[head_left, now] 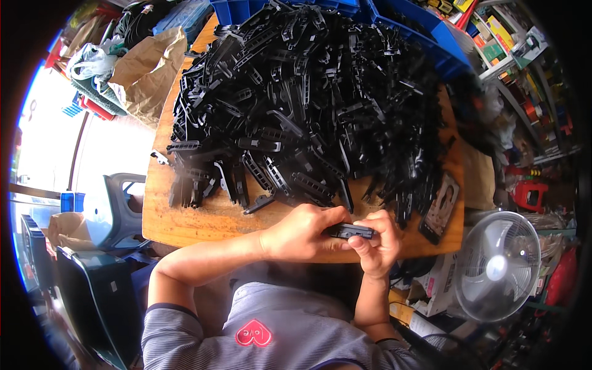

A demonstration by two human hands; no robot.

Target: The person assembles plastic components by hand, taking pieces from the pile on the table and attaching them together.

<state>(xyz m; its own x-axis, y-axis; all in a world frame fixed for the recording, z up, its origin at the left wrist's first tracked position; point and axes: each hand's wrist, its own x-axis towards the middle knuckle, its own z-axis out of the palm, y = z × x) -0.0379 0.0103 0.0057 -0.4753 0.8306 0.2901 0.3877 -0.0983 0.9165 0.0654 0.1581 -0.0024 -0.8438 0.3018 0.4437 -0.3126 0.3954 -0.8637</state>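
Over the near edge of the table, my left hand (306, 231) and my right hand (380, 242) meet around one black plastic part (353, 231). The fingers of both hands are closed on it; its middle shows between them, while its ends are partly covered. Just beyond my hands, a big heap of similar long black plastic parts (277, 139) covers most of the wooden table (185, 225). Many of these pieces have ladder-like slots along their length. A few lie loose at the heap's near edge, close to my left hand.
A phone-like slab (440, 208) lies at the table's right edge. Blue bins (425, 37) line the far side. To the right stands a round fan (497, 267); on the left are a grey-blue chair (117, 209), a dark bin (98, 302) and a brown paper bag (148, 74).
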